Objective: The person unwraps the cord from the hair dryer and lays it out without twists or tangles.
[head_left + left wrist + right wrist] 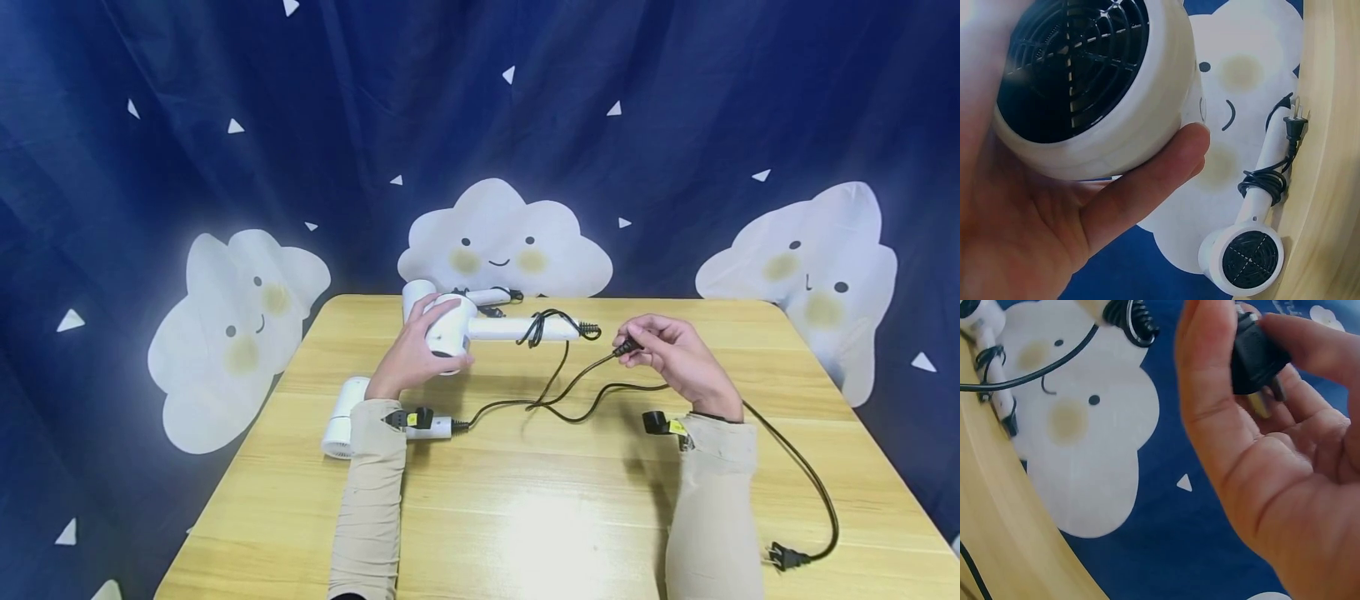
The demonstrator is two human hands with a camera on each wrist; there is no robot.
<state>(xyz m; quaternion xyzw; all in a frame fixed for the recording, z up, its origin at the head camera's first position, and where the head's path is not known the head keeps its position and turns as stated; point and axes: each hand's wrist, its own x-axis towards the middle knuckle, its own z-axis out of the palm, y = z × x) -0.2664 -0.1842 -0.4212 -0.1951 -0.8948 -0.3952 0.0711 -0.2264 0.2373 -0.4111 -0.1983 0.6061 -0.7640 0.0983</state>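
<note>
Above the table, my left hand (414,357) grips a white hair dryer (517,328) by its round head. The dryer's handle points right, with black cord looped around its end. In the left wrist view, the dark round grille of the held hair dryer (1169,94) fills the upper left, the thumb along its rim. My right hand (688,367) pinches a black two-pin plug (1259,355) between thumb and fingers. From that plug a black cord (581,377) runs down left to the table, crossing another strand. Which dryer each cord belongs to is hard to tell.
A second white hair dryer (345,412) lies front left, partly behind the left forearm. Near the back edge lies a third white hair dryer (1210,250), cord wound around its handle. Another plug (787,557) rests on the wooden table (570,508) at front right. A blue cloud-print curtain (465,100) hangs behind.
</note>
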